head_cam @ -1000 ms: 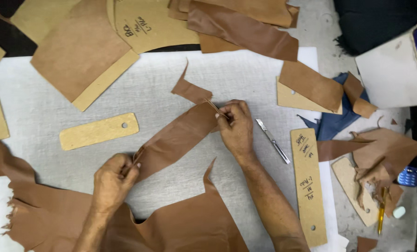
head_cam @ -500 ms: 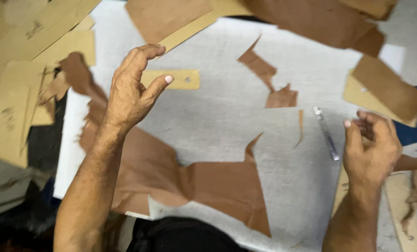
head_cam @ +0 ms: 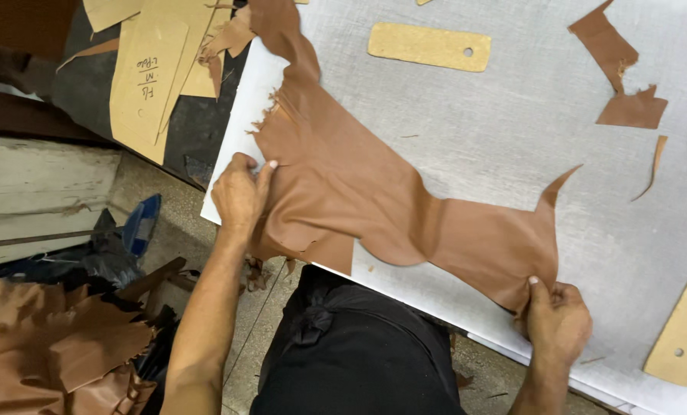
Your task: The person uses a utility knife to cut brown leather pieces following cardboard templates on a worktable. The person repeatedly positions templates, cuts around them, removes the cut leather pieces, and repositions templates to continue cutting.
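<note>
On the white cutting mat (head_cam: 466, 154) I see my left hand (head_cam: 240, 196) at 9 o'clock and right hand (head_cam: 559, 319) at 5 o'clock pinching the large brown irregular leather piece (head_cam: 374, 200), repositioning it I think; next it needs flattening.

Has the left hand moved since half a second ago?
Yes. The left hand was raised open over the white board; it now grips the brown leather at the board's left edge.
</note>
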`<state>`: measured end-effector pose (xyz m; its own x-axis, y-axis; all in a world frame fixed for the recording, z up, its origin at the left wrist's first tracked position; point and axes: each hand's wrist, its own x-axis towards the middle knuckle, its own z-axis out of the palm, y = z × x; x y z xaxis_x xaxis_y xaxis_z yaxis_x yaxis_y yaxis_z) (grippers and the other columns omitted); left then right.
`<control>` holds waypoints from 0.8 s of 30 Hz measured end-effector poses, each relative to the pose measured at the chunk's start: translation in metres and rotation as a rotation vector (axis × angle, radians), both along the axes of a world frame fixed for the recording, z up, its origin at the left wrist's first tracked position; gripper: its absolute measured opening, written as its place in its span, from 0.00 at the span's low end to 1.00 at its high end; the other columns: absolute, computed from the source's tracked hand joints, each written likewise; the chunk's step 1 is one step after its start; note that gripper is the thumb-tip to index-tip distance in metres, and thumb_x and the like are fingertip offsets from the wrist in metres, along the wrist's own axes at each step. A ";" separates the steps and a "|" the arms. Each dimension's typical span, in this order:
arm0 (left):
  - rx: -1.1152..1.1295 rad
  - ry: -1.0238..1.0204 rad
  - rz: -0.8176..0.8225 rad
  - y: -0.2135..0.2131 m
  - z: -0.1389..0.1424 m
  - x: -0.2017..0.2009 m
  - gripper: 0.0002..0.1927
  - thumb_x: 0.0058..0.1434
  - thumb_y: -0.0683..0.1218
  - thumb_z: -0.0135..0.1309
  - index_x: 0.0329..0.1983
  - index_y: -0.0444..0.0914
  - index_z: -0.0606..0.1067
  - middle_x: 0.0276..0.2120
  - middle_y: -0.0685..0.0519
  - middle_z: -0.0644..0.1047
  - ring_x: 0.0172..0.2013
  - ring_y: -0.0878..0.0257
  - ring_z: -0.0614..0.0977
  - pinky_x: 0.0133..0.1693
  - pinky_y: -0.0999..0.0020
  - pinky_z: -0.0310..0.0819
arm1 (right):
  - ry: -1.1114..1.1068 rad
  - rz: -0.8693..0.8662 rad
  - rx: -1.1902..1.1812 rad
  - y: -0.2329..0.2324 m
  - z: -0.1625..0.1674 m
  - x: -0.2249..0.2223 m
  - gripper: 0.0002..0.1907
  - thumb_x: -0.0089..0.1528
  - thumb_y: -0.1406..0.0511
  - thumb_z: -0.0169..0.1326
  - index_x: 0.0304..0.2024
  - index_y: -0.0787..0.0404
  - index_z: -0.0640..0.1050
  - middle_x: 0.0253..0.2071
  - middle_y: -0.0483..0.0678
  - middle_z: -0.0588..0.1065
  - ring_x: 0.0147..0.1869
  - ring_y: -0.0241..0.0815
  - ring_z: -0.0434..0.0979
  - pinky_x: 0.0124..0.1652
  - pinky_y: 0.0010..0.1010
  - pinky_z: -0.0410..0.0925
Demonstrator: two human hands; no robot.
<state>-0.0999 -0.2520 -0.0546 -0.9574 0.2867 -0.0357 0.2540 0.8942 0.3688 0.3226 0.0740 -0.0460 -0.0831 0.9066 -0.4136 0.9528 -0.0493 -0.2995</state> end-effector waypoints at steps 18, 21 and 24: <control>0.252 0.048 -0.692 0.031 0.050 0.052 0.16 0.63 0.52 0.60 0.27 0.36 0.74 0.22 0.47 0.76 0.23 0.52 0.78 0.28 0.57 0.74 | -0.023 -0.030 0.220 0.028 0.009 0.042 0.20 0.63 0.53 0.65 0.41 0.65 0.84 0.31 0.57 0.80 0.34 0.51 0.80 0.38 0.42 0.71; 0.129 -0.129 -0.924 0.018 0.065 0.080 0.18 0.59 0.55 0.61 0.26 0.36 0.76 0.21 0.47 0.77 0.24 0.49 0.80 0.28 0.53 0.74 | -0.083 -0.014 0.188 0.030 0.015 0.048 0.19 0.62 0.53 0.65 0.41 0.64 0.84 0.32 0.57 0.80 0.35 0.53 0.80 0.40 0.44 0.71; -0.462 -0.544 -0.767 -0.006 0.070 0.105 0.23 0.58 0.65 0.58 0.34 0.41 0.83 0.19 0.50 0.80 0.24 0.55 0.84 0.36 0.55 0.79 | -0.026 0.101 0.288 0.037 0.018 0.045 0.16 0.61 0.57 0.65 0.41 0.63 0.84 0.35 0.55 0.81 0.38 0.51 0.80 0.43 0.42 0.71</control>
